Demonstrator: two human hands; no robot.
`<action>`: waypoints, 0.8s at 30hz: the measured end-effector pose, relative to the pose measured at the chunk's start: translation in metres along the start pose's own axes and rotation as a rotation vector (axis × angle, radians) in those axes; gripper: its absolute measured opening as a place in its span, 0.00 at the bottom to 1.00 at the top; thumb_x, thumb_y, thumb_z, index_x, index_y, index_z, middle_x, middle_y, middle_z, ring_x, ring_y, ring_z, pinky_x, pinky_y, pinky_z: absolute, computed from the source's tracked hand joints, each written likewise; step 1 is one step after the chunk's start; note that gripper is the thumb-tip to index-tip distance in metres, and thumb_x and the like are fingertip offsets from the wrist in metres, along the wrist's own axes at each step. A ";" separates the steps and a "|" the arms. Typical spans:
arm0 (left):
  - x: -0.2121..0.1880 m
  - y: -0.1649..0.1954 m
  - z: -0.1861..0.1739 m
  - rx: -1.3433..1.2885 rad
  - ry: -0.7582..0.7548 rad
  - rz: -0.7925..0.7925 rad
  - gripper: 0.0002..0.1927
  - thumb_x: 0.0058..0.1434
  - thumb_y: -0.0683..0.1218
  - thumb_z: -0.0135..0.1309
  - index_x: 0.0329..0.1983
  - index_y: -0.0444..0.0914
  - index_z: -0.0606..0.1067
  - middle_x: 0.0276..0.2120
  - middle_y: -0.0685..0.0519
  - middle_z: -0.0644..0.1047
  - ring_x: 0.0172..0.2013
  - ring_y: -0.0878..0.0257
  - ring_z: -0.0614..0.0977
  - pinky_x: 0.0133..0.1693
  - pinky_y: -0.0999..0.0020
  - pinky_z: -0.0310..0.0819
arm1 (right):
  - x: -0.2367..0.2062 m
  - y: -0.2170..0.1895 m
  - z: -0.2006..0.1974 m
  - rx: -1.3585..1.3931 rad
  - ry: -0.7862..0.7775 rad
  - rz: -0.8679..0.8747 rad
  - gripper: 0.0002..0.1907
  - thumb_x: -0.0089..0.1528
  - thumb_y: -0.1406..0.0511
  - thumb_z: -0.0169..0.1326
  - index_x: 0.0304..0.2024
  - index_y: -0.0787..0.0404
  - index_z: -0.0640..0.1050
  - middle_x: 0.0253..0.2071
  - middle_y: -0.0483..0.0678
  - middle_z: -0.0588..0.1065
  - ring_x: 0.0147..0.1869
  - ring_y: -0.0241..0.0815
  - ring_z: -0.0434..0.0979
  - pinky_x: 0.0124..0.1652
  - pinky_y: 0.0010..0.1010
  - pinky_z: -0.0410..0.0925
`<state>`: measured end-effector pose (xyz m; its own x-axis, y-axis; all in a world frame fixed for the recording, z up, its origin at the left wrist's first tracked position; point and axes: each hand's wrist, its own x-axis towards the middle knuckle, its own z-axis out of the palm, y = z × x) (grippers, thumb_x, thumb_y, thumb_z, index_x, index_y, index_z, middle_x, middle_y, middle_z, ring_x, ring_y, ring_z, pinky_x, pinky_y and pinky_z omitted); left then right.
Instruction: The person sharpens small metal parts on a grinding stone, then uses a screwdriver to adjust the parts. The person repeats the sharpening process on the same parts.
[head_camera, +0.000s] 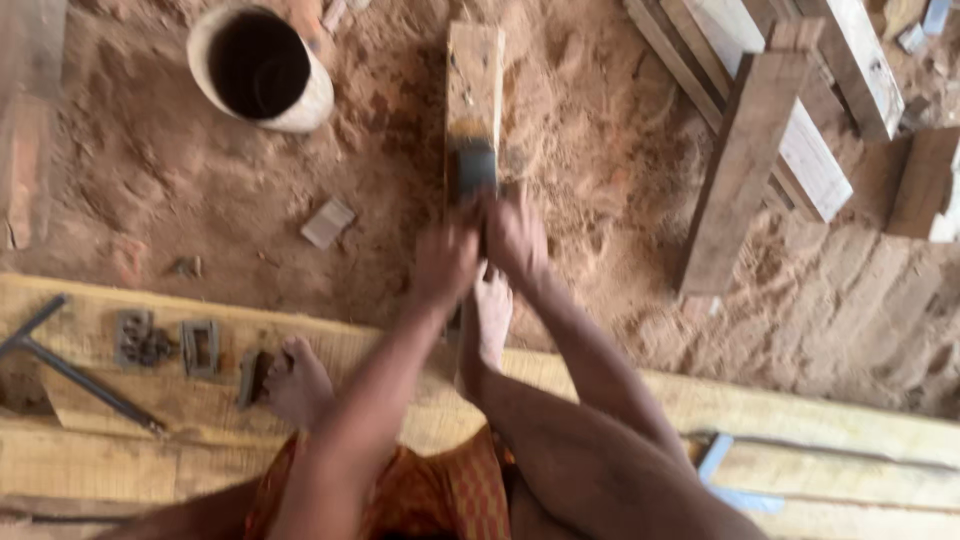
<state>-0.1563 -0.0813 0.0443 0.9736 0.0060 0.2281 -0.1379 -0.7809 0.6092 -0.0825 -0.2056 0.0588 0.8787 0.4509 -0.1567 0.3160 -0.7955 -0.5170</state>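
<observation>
Two hands meet in the middle of the frame on a dark tool (475, 168) that sits on a long wooden block (474, 95). The left hand (445, 262) and the right hand (517, 240) both look closed around the near end of the tool, but the picture is blurry, so the fingers are hard to make out. The block lies on the sawdust floor (150, 170) and runs up toward the top of the frame. One bare foot (489, 318) presses on the block's near end, just below the hands. It looks like the wood is being shaved or cut right now; the next push would need a firm grip and a steady foot so the block does not slide. A round pot (262, 68) stands in the upper left. Small metal pieces (170, 343) lie on the plank (820, 425) at lower left, near the other foot (297, 383).
</observation>
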 end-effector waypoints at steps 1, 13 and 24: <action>0.017 0.000 0.000 -0.012 -0.055 -0.012 0.10 0.72 0.40 0.56 0.55 0.37 0.78 0.58 0.46 0.80 0.31 0.64 0.84 0.29 0.70 0.82 | 0.014 0.000 -0.010 -0.074 0.123 -0.039 0.10 0.72 0.68 0.49 0.51 0.68 0.77 0.37 0.57 0.69 0.28 0.43 0.69 0.19 0.30 0.67; -0.047 0.024 -0.030 -0.026 0.022 0.002 0.24 0.64 0.45 0.60 0.64 0.38 0.75 0.63 0.48 0.76 0.48 0.58 0.86 0.32 0.70 0.82 | -0.065 -0.023 0.014 -0.252 0.165 -0.194 0.03 0.70 0.75 0.53 0.46 0.66 0.76 0.38 0.56 0.66 0.40 0.49 0.67 0.30 0.33 0.73; -0.038 0.033 -0.053 -0.114 -0.002 -0.027 0.26 0.58 0.47 0.63 0.59 0.34 0.76 0.58 0.47 0.78 0.41 0.56 0.85 0.40 0.63 0.84 | -0.076 -0.047 -0.008 -0.086 0.170 -0.146 0.08 0.66 0.73 0.53 0.46 0.71 0.76 0.40 0.64 0.69 0.37 0.50 0.67 0.28 0.37 0.72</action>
<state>-0.2073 -0.0745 0.0960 0.9776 0.0246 0.2089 -0.1314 -0.7042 0.6977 -0.1612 -0.2058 0.1012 0.8666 0.4951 0.0624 0.4673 -0.7614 -0.4494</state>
